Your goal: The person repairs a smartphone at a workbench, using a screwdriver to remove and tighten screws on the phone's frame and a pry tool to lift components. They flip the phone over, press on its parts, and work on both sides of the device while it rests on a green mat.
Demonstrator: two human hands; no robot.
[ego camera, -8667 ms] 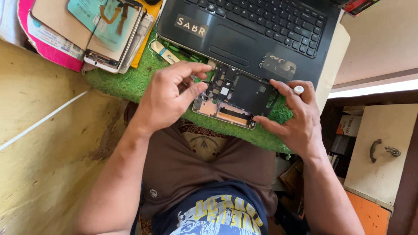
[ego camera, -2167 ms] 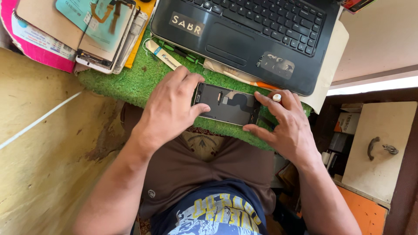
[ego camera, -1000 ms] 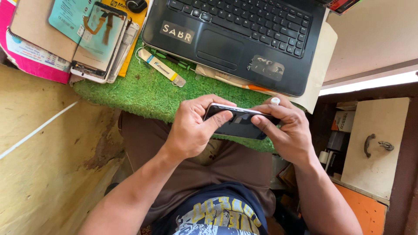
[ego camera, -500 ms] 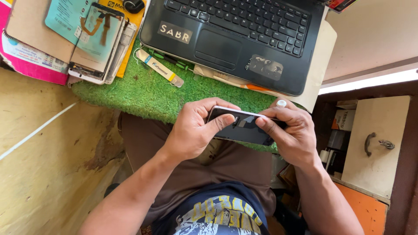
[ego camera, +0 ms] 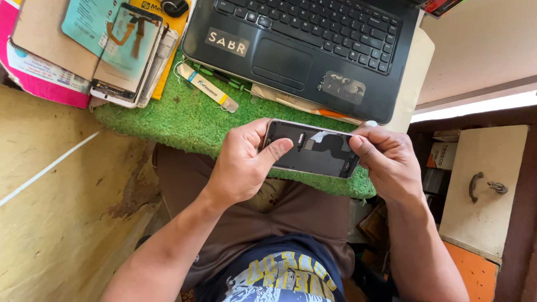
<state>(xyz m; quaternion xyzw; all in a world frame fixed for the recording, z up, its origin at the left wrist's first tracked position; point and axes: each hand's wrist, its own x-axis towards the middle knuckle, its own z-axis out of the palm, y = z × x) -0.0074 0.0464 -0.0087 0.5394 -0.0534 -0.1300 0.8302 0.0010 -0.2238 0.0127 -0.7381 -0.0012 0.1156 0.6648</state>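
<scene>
Held level over the near edge of the green mat (ego camera: 184, 120), above the lap: one phone (ego camera: 311, 149), dark face up, a small pale tab near its middle. Gripped at both short ends. Left hand (ego camera: 243, 165) wrapped round the left end, thumb lying flat on the dark face, other fingers (ego camera: 246, 130) curled over the top edge and clamped on the casing. Right hand (ego camera: 389, 162) at the right end, fingers (ego camera: 363, 146) closed on the corner, thumb hidden behind them.

Beyond the phone, on the desk: one black laptop (ego camera: 302, 53), lid open, keyboard toward the top, two stickers on the palm rest. Wedged under its front edge, a few flat strips, green, cream and orange; exact count hard to tell. Just left of these, lying slantwise on the mat, one narrow white tool (ego camera: 208, 88) with a yellow band. Nothing between tool and phone but bare mat.

Farther left, well apart from the hands: one opened phone frame (ego camera: 127, 56) with orange ribbon cables, resting on a stack of papers and cards (ego camera: 47, 53), pink, tan and teal. Overlapping the mat's far left corner.

To the right, below desk level: one pale cabinet door (ego camera: 484, 184) with a metal handle. Near the bottom: brown trousers and a dark printed shirt.
</scene>
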